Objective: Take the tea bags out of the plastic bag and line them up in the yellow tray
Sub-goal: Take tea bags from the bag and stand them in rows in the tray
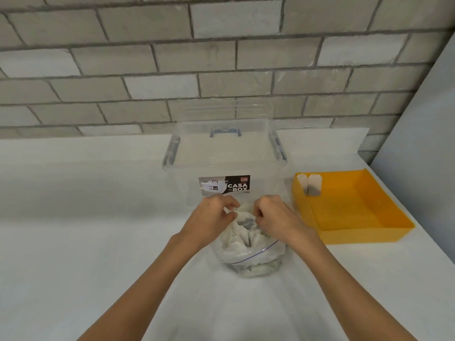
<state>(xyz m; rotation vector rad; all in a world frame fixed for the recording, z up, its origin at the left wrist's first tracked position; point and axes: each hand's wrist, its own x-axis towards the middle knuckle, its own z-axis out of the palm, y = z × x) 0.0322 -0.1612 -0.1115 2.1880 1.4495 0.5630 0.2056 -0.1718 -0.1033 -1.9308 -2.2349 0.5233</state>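
Two hands, left hand (211, 217), right hand (275, 215), fingers curled, seemingly pinching tea bag (243, 208) above plastic bag (253, 257)

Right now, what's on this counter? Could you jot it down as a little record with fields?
Left hand: pinches the mouth of the plastic bag
Right hand: pinches the same mouth, opposite side
Bag contents: many white tea bags
Yellow tray: right of the bag, two tea bags upright in its far left corner
Clear box: behind the bag, labelled CASA BOX
Surface: white counter
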